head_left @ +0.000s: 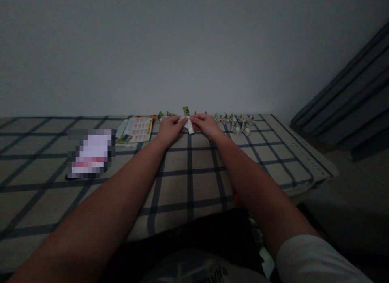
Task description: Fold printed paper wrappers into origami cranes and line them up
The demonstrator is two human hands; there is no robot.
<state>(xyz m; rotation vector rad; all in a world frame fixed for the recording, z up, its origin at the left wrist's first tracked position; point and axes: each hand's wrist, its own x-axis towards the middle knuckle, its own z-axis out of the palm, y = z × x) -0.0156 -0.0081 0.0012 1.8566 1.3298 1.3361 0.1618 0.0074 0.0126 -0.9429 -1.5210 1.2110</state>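
Between my two hands is a folded piece of printed paper (190,127), white in the middle with a green and yellow end sticking up. My left hand (172,129) pinches its left side, and my right hand (207,125) pinches the right side with thumb and fingers. Both hands are close together above the far part of the checked cloth. Several small folded paper pieces (240,124) with pointed tips stand in a row to the right of my right hand. A few more folded paper pieces (164,114) show behind my left hand, partly hidden.
Flat printed paper sheets (138,129) lie left of my left hand. Nearer and further left is a phone (91,153) with a lit, blurred screen. A checked tablecloth (188,185) covers the table up to the wall (182,52). Grey curtain folds (349,100) hang at the right.
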